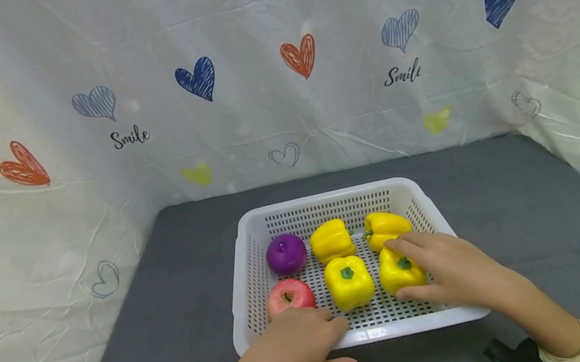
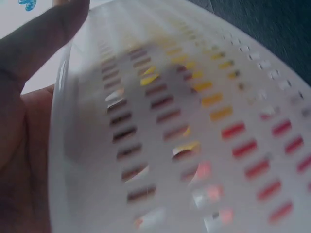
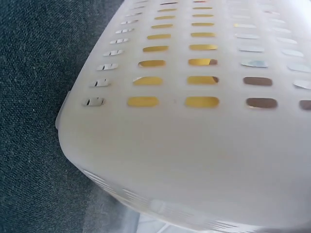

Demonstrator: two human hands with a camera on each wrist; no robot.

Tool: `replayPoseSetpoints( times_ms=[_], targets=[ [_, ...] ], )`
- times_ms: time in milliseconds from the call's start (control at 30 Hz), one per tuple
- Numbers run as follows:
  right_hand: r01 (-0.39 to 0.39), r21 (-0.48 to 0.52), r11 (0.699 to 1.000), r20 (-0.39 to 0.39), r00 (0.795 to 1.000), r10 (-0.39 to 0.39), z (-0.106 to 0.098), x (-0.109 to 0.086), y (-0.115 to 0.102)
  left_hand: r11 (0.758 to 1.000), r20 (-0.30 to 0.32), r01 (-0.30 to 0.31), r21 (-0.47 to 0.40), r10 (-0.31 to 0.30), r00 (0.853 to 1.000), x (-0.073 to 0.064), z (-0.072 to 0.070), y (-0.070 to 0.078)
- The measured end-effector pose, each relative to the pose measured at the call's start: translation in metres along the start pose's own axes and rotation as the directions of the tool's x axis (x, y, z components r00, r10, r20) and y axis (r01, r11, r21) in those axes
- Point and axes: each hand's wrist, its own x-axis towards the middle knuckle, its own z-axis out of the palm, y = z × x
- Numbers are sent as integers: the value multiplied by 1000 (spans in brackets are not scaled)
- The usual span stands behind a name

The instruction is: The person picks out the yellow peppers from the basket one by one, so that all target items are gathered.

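In the head view, my right hand (image 1: 450, 266) reaches over the right side of a white plastic basket (image 1: 409, 327). Its thumb and fingers span a yellow bell pepper (image 1: 400, 275) at the front right, thumb in front and forefinger behind. My left hand (image 1: 295, 358) lies over the front left rim, close to a red apple (image 1: 289, 296) that it partly covers. The left thumb is straight and outside the basket; the fingertips are hidden. Left of the gripped pepper stands another yellow bell pepper (image 1: 351, 287). The left wrist view shows the left thumb (image 2: 46, 41) beside the basket wall.
Behind these are a purple round fruit (image 1: 286, 254), a yellow pepper (image 1: 332, 241) and another yellow pepper (image 1: 385, 227) on its side. The basket sits on a dark grey table (image 1: 196, 275). A white sheet with printed hearts (image 1: 236, 9) hangs behind and along the sides.
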Motion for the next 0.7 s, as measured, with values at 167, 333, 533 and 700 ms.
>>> replayPoseSetpoints(
  times_ms=[167,333,533,700],
  targets=[
    [0,-57,998,0,1000,0,3,3,0,998,-59,-21,56,24,998,13,7,6],
    [-16,-90,996,23,1000,18,4,6,-1,996,-109,-26,82,35,993,24,16,12],
    [-10,-76,997,46,999,13,5,11,-1,997,-180,-31,66,43,983,36,27,15],
    [-22,-49,999,70,997,26,5,13,0,999,-185,-24,28,29,982,39,33,14]
  ],
)
